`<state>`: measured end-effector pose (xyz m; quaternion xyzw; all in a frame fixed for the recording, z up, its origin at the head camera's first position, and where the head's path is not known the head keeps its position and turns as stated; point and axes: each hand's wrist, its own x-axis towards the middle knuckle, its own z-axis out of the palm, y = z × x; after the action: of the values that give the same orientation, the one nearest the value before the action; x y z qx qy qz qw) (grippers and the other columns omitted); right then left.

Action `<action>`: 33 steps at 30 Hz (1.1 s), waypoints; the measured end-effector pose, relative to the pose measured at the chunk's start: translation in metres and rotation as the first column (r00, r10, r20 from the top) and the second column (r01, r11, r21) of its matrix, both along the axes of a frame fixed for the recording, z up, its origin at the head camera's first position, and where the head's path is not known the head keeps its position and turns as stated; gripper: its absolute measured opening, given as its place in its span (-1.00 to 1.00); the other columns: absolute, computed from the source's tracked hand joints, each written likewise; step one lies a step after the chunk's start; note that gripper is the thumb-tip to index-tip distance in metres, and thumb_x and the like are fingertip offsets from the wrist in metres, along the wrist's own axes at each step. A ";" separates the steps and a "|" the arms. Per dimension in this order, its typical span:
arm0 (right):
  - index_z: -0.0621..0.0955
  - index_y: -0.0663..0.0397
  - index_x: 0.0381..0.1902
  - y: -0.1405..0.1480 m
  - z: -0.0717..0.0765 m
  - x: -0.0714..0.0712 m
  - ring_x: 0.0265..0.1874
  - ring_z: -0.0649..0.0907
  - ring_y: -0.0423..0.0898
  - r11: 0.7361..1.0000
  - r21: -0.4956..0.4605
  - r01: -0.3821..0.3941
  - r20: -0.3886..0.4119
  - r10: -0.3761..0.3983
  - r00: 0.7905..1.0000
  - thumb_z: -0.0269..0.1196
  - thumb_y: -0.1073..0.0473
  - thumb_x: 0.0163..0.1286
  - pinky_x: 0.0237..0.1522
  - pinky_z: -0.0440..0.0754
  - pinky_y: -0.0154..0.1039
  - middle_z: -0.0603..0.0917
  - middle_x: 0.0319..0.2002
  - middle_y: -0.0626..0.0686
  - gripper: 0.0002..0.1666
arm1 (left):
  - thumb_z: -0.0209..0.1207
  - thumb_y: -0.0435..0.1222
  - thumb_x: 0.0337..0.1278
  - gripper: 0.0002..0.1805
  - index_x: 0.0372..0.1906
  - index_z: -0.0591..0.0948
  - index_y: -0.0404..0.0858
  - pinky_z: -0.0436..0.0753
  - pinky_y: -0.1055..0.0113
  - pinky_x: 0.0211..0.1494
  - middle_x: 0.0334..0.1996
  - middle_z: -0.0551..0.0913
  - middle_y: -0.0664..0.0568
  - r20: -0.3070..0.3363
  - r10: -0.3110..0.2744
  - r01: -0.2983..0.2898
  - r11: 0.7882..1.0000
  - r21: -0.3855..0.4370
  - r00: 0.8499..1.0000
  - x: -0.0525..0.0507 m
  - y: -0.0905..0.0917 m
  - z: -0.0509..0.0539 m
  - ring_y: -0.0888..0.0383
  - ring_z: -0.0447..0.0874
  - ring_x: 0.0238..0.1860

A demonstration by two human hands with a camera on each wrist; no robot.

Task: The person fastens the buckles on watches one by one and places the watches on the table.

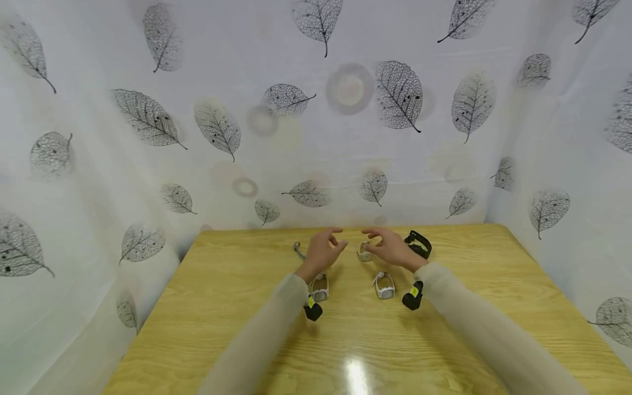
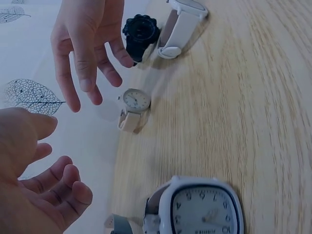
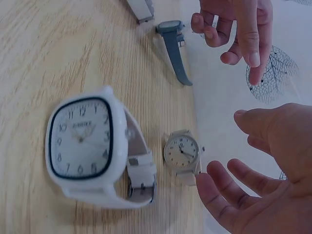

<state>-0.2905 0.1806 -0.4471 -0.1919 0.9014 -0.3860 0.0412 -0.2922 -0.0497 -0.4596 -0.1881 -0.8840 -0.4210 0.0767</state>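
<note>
My left hand (image 1: 323, 250) and right hand (image 1: 393, 250) hover over the far part of the table, facing each other with a gap between. Relaxed fingers on both hands hold nothing. Beneath the left forearm lies a white square-faced watch (image 1: 320, 294), near a grey-blue strap watch (image 1: 298, 250) partly hidden by that hand. Closest to the right fingers is a small cream watch with a round dial (image 3: 181, 151). A second white square watch (image 3: 80, 139) sits nearer me. Beyond the right wrist stands a black watch (image 1: 419, 244) with its strap looped.
The wooden table (image 1: 355, 340) ends at the back against a white curtain (image 1: 316, 137) with leaf prints, which also hangs at both sides. Black wrist-worn devices (image 1: 412, 296) sit under the sleeves. A bright reflection shows on the front of the tabletop.
</note>
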 end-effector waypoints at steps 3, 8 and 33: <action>0.44 0.14 0.46 -0.006 0.001 0.000 0.02 0.69 0.21 1.000 -0.010 -0.010 -0.019 0.010 1.000 0.24 0.14 0.56 -0.06 0.73 0.04 0.50 0.33 0.36 -0.42 | 0.26 -0.24 0.41 -0.57 0.28 0.59 -0.31 0.44 0.41 -0.62 -0.33 0.62 -0.04 -0.029 0.016 -0.016 1.000 0.009 0.999 0.001 -0.006 0.000 0.29 0.38 -0.69; 0.43 0.13 0.48 -0.015 0.004 0.003 0.09 0.66 0.27 0.999 -0.040 -0.032 -0.010 0.031 0.999 0.24 0.15 0.56 -0.01 0.73 0.06 0.48 0.35 0.37 -0.41 | 0.25 -0.19 0.44 -0.56 0.29 0.59 -0.27 0.49 0.38 -0.57 -0.31 0.64 -0.05 -0.022 0.024 -0.024 1.000 0.016 0.999 0.007 -0.019 0.006 0.24 0.44 -0.64; 0.43 0.17 0.46 -0.057 0.002 -0.006 -0.12 0.73 0.22 0.991 -0.099 -0.093 0.059 0.099 0.993 0.26 0.11 0.55 -0.23 0.75 -0.08 0.48 0.32 0.42 -0.39 | 0.29 -0.23 0.41 -0.57 0.29 0.60 -0.25 0.52 0.35 -0.52 -0.27 0.65 -0.09 -0.030 0.130 -0.130 0.991 0.013 0.991 0.017 -0.076 0.003 0.21 0.48 -0.57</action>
<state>-0.2965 0.1234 -0.4449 -0.2243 0.8697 -0.4324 0.0789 -0.2754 -0.1257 -0.4566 -0.1360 -0.8908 -0.4170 0.1188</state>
